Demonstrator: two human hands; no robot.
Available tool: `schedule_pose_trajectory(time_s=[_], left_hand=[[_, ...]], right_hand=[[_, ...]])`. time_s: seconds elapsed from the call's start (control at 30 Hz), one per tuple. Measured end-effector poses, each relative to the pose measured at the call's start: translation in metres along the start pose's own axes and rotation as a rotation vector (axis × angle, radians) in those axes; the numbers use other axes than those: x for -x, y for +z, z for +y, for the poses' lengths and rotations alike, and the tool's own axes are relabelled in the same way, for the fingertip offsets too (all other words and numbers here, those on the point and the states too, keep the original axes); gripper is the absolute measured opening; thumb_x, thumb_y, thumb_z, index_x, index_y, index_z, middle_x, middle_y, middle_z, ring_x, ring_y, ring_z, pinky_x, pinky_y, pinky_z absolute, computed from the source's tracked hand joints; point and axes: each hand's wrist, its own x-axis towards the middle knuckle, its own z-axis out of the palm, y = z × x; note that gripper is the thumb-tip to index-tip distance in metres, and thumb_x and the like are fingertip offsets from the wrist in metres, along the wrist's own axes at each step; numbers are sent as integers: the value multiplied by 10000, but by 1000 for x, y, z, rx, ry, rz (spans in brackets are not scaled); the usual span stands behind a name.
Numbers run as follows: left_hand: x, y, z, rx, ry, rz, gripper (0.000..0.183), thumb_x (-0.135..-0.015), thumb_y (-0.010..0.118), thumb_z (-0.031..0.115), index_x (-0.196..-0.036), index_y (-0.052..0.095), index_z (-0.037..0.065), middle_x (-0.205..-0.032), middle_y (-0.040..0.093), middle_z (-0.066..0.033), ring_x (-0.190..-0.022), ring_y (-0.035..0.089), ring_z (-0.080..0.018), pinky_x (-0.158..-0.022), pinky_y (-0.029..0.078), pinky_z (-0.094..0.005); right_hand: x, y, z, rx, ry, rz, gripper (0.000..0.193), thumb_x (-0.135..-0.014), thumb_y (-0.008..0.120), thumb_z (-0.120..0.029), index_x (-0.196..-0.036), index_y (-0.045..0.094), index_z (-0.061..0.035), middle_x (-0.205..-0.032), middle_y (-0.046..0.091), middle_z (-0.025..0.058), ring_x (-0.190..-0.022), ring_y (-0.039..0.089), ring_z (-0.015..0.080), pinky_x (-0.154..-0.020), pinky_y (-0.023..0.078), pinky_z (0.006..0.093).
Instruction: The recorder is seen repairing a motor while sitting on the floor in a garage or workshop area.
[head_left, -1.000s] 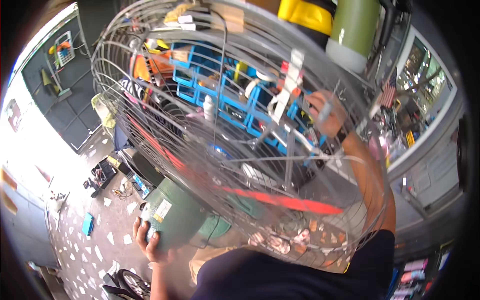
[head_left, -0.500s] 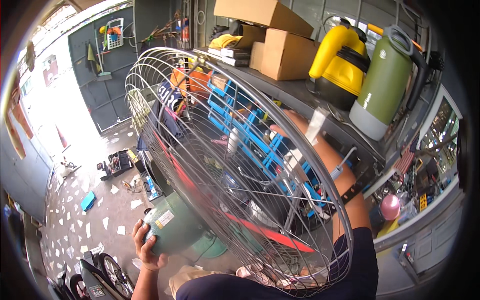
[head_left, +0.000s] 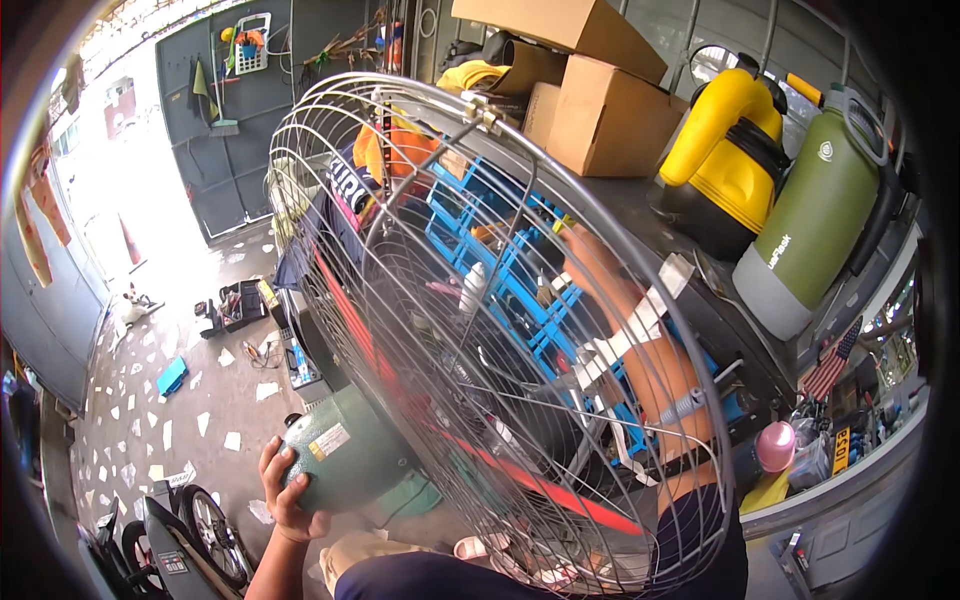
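A large fan with a round wire cage (head_left: 560,165) fills the middle of the view, tilted sideways. Its blades (head_left: 520,480) are red, and a green motor housing (head_left: 350,445) sits at its back. My left hand (head_left: 288,492) is wrapped round the rear end of that housing. Beyond the wires my right arm reaches up on the right. My right hand (head_left: 582,250) is seen through the cage beside blue plastic bins (head_left: 515,290) with small items in them; the wires hide its fingers. A white bottle (head_left: 472,288) stands among the bins.
Cardboard boxes (head_left: 625,115), a yellow-and-black canister device (head_left: 725,160) and a green flask (head_left: 820,220) stand on the shelf at upper right. On the floor at left are an open toolbox (head_left: 240,308), a blue case (head_left: 172,376) and a small-wheeled bike (head_left: 190,540).
The view has shifted, so the shelf items sit further right. Behind the cage my right hand has shifted slightly against the bins. My left hand keeps its grip on the motor housing.
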Motion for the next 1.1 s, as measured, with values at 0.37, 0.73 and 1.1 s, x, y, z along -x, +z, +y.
schedule_pose_trajectory(time_s=[0.37,0.73,1.1], left_hand=[[7,5,-3,11,3,41,591,-1012,615,548,-1458,562,165,-1507,546,-280,-1451,460,-584,-1180,369,-707],[10,3,3,-11,-4,42,603,-1010,613,541,-1492,544,186,-1526,517,-260,-1457,444,-585,-1181,368,-707],[11,8,4,12,-14,50,611,-1017,596,567,-1501,545,196,-1536,510,-247,-1462,435,-579,-1192,356,-703]], right_hand=[[1,-40,36,60,-38,-79,310,-969,701,-160,-1268,711,-77,-1221,696,211,-1177,675,424,-999,548,530],[6,-44,-6,14,-235,-378,662,-755,841,-211,-1378,653,-93,-1346,663,240,-1215,656,458,-1073,536,506],[-12,-32,49,-50,-290,-179,509,-832,879,-62,-1297,689,18,-1163,723,233,-1011,728,350,-902,550,481]])
